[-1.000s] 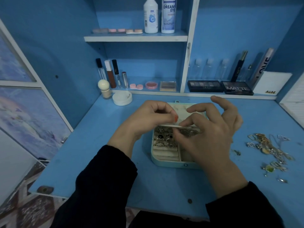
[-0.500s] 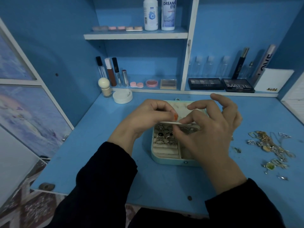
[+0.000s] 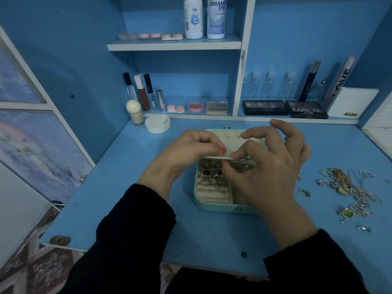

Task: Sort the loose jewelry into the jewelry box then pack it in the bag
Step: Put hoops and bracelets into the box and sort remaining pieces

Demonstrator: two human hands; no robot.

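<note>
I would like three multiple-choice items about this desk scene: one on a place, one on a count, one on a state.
1. Where does the loose jewelry lie? A: left of the jewelry box. B: right of it, on the table. C: on a shelf.
2. How many white bottles stand on the top shelf? A: two. B: four. C: none.
3. The jewelry box is: A: open. B: shut. C: in a bag.
Key: B, the pile lies right of the box; A, two bottles show; A, rings show inside.
</note>
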